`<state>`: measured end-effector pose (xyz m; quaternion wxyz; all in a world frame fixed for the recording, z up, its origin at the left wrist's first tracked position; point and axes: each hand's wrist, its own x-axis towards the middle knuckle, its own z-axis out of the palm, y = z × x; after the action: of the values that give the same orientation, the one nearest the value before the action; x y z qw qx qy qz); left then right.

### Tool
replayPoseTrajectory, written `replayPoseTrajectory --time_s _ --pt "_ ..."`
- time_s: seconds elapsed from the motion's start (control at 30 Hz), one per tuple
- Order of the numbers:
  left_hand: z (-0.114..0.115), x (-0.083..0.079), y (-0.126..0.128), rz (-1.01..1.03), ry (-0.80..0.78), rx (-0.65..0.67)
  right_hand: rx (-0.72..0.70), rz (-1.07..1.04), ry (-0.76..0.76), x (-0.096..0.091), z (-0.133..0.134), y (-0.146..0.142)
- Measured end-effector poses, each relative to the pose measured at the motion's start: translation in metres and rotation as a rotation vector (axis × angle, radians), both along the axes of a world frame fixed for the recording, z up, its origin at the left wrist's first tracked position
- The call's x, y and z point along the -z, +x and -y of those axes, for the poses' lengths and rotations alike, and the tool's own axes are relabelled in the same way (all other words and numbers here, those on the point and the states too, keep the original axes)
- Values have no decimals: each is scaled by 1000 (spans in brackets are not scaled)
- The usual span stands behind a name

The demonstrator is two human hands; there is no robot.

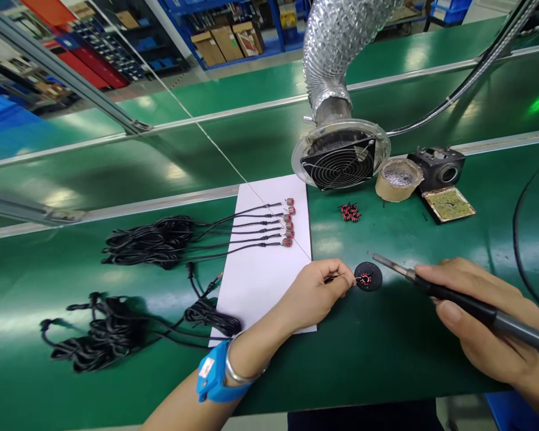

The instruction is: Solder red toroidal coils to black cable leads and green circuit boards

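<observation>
At a green workbench (341, 371), a person's left hand (312, 293) pinches a thin dark cable (332, 278) beside 1 red-and-black coil (365, 279) on a black disc (377, 276); the right hand (496, 347) grips a soldering iron (471, 307).

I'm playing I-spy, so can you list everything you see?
Table: one, green, middle
Boxes: several, brown, back
Hose: one, silver, top
Fan: one, black, below hose
Sheet: one, white, centre
Cables: many, black, left
Coils: about six, red-grey, on sheet
Little rings: one pile, red-black, near fan
Tub: one, tan, right of fan
Stand: one, black, right of tub
Sponge: one, yellowish, beside stand
Disc: one, black, right of sheet
Ring: one, red, on disc
Soldering iron: one, black-grey, right of disc
Strap: one, blue, lower centre
Bracelet: one, silver, beside strap
Left hand: one, bare, pinching thin dark piece
Right hand: one, bare, gripping soldering iron
</observation>
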<state>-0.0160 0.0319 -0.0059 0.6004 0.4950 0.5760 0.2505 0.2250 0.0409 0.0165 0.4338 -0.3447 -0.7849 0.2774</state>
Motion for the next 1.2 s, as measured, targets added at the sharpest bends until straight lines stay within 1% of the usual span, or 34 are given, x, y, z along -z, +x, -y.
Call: replayPoseTrajectory --time_s 0.13,0.33,0.9,1.2 --pt "0 1 -1 -20 16 2 35 19 -36 3 1 -1" --pt "1 0 -2 -16 25 6 -28 5 -43 3 -1 -11" --pt "1 -1 -1 -31 9 18 -57 10 -79 6 -1 -12" --pt "2 -3 -1 -17 12 17 -51 1 -79 4 0 -15"
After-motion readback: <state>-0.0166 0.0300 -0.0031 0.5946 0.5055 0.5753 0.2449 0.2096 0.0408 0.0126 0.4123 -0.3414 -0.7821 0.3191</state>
